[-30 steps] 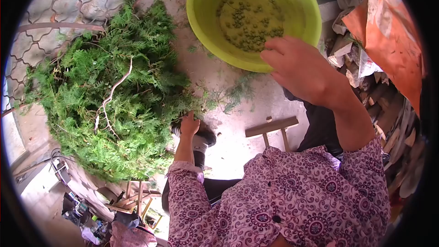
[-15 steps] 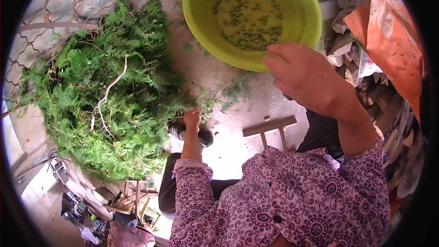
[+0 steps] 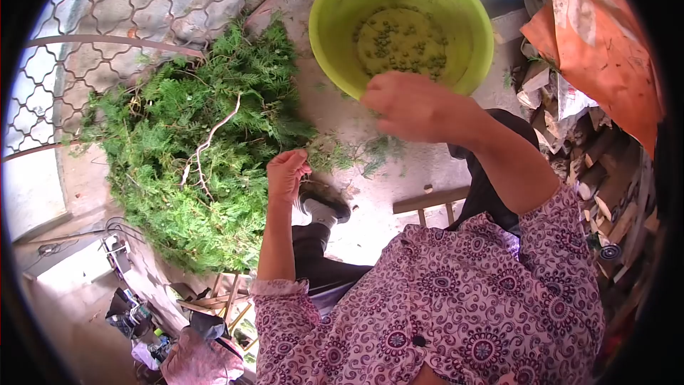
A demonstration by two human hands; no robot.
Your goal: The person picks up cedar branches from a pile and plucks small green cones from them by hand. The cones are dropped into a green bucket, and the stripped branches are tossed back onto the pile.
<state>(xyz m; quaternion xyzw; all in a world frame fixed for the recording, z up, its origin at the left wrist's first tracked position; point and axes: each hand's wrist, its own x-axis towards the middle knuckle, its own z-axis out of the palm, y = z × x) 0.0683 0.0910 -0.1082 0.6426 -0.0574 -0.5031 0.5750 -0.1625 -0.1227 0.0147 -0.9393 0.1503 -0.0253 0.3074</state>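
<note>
A yellow-green plastic basin [image 3: 474, 50] stands at the top, with several small green seed cones [image 3: 385, 44] scattered over its bottom. My right hand [image 3: 424, 108] hovers at the basin's near rim, fingers curled together; whatever they may hold is hidden. My left hand [image 3: 288, 171] is closed at the right edge of a large heap of green conifer branches [image 3: 192, 135], thumb and fingers pinched together. I cannot make out what is between them. A bare, pale forked twig [image 3: 206, 144] lies on top of the heap.
Loose green sprigs [image 3: 381, 153] lie on the floor below the basin. A wooden stool [image 3: 427, 202] stands near my legs. Split firewood [image 3: 605, 185] and an orange sack [image 3: 602, 50] are at the right. Wavy metal grating [image 3: 171, 0] is at the upper left.
The view has shifted, so heap and basin appear further right. My right hand has moved left along the basin's near rim. My left hand has turned and come over the heap's edge.
</note>
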